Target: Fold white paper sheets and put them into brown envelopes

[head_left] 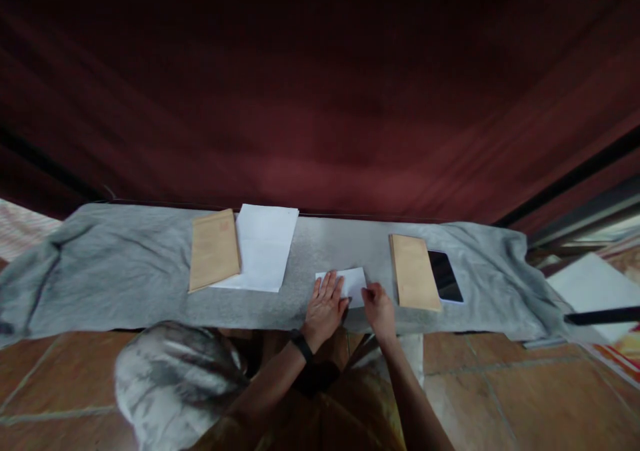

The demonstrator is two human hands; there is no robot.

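Observation:
A small folded sheet of white paper point(354, 282) lies on the grey cloth in front of me. My left hand point(326, 303) rests flat on its left part, fingers stretched out. At the paper's right edge, my right hand point(379, 308) has its fingers curled and pressed together on that edge. To the left are larger white sheets point(265, 246), partly under a brown envelope point(215, 250). A stack of brown envelopes point(416, 272) lies just right of my right hand.
A dark-screened phone point(445, 276) sits beside the right envelope stack. The grey cloth point(125, 264) covers a narrow surface, with a dark red fabric wall point(320, 124) behind it. More white paper point(597, 288) is at the far right. Tiled floor point(480, 398) shows below.

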